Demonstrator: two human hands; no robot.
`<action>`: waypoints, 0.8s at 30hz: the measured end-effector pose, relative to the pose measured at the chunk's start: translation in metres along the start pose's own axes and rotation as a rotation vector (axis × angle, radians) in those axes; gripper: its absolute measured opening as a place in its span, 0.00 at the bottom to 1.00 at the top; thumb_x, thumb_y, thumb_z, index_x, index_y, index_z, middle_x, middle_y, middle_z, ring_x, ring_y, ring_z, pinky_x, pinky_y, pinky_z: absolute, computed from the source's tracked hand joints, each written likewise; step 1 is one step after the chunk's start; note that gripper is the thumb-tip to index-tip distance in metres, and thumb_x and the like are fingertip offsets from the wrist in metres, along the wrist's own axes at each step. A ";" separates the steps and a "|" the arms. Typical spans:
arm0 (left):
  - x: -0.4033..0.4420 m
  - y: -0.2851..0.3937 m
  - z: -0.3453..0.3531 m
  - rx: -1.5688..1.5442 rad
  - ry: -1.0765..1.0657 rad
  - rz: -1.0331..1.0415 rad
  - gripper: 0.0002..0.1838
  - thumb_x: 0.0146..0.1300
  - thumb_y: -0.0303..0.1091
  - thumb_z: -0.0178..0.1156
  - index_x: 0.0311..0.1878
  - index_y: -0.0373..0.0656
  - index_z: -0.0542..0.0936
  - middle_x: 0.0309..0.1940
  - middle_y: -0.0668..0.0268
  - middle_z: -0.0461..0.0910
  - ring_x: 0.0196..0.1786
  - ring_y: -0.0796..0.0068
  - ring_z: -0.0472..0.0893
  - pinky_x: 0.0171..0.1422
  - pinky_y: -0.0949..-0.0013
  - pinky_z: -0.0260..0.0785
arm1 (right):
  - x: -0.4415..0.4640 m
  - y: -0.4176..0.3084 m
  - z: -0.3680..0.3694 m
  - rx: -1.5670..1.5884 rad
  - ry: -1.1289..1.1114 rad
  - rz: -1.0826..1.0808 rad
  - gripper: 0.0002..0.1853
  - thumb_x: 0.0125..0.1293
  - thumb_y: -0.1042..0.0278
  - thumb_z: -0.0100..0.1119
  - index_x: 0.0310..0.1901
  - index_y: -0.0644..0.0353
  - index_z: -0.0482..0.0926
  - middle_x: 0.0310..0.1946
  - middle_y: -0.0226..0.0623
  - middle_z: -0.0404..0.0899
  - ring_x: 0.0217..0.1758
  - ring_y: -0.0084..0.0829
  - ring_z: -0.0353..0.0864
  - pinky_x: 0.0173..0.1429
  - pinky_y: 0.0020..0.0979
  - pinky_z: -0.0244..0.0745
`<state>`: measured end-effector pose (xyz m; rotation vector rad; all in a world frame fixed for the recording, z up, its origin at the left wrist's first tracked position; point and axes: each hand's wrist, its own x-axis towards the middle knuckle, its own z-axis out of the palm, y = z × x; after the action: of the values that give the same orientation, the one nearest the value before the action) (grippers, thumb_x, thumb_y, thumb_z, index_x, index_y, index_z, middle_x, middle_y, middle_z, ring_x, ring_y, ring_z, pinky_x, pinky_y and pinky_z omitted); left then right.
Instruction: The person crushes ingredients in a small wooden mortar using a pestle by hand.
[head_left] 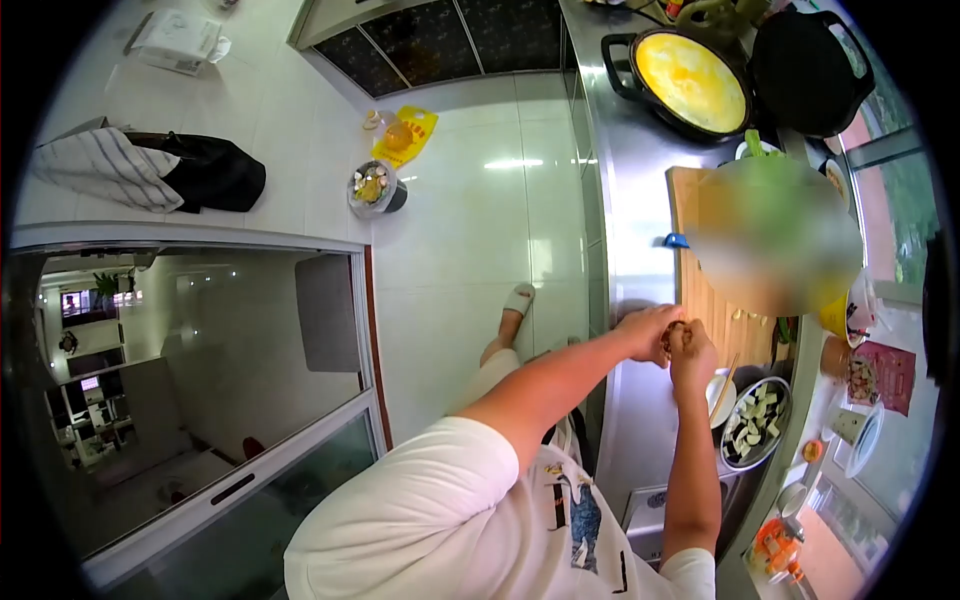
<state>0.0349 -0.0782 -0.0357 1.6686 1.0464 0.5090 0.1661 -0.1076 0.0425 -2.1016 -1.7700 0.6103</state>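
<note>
Clock read from the hands, 12 at top of view. Left hand (645,332) and right hand (694,354) meet, fingers curled round a small brown item (675,342); grasped by both, its details mostly hidden. They sit above the silvery metal desk (632,220), by the rectangular wooden cutting board (712,292) at 1 o'clock. Pale pieces (750,316) lie on the board; blur covers its upper part. 5 o'clock: round white bowl (726,406), wooden chopsticks (727,380) across it. Between 4 and 5: round steel bowl (740,467) of pale, dark-skinned chunks (752,428). 12 o'clock, well apart: round black pan (622,88), yellow contents.
</note>
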 end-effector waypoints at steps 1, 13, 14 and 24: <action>0.001 0.002 -0.003 0.010 -0.016 -0.010 0.50 0.37 0.42 0.85 0.65 0.46 0.70 0.63 0.57 0.78 0.66 0.51 0.78 0.67 0.53 0.74 | 0.000 -0.001 -0.004 -0.035 0.045 0.024 0.13 0.71 0.55 0.61 0.37 0.55 0.80 0.28 0.49 0.84 0.33 0.55 0.84 0.38 0.49 0.77; -0.002 0.012 -0.010 0.036 -0.051 -0.076 0.53 0.36 0.39 0.86 0.68 0.46 0.68 0.66 0.57 0.76 0.69 0.51 0.76 0.69 0.52 0.74 | -0.008 0.018 0.008 -0.080 0.066 -0.002 0.11 0.72 0.60 0.62 0.36 0.58 0.80 0.29 0.52 0.84 0.34 0.57 0.84 0.38 0.50 0.76; 0.006 0.012 -0.017 0.046 -0.042 -0.063 0.53 0.36 0.39 0.86 0.68 0.46 0.68 0.66 0.57 0.76 0.69 0.51 0.76 0.69 0.52 0.74 | 0.003 0.022 0.009 -0.077 0.082 -0.012 0.11 0.72 0.60 0.62 0.36 0.58 0.80 0.29 0.52 0.84 0.34 0.57 0.84 0.38 0.50 0.76; 0.006 0.003 -0.011 0.050 -0.013 0.006 0.53 0.37 0.43 0.86 0.68 0.45 0.69 0.64 0.55 0.77 0.66 0.49 0.78 0.67 0.52 0.74 | 0.004 0.012 -0.004 0.052 -0.016 0.081 0.11 0.71 0.60 0.62 0.38 0.60 0.80 0.29 0.52 0.83 0.31 0.55 0.83 0.38 0.47 0.76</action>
<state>0.0307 -0.0676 -0.0301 1.7172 1.0528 0.4786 0.1785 -0.1060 0.0393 -2.1474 -1.6663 0.6894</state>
